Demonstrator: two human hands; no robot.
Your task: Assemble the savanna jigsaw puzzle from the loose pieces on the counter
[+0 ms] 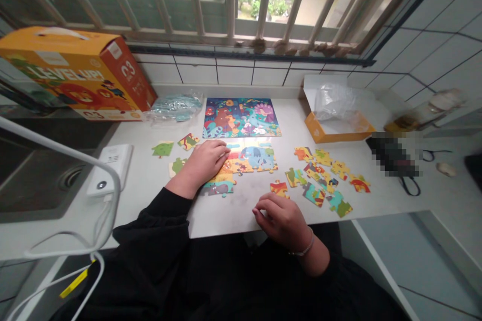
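R hand (284, 218) nearest, at counter edge, fingers loosely curled; can't tell if they pinch anything; red pc (278, 189) just beyond its knuckles, R much nearer than L; L hand (209, 158) flat, fingers extended, unclenched, over L end of part-built puzzle (259, 159); puzzle's long axis L–R, lies ahead-left of R fingertips; loose pcs (318, 173) off to R; dark picture (241, 118) behind.
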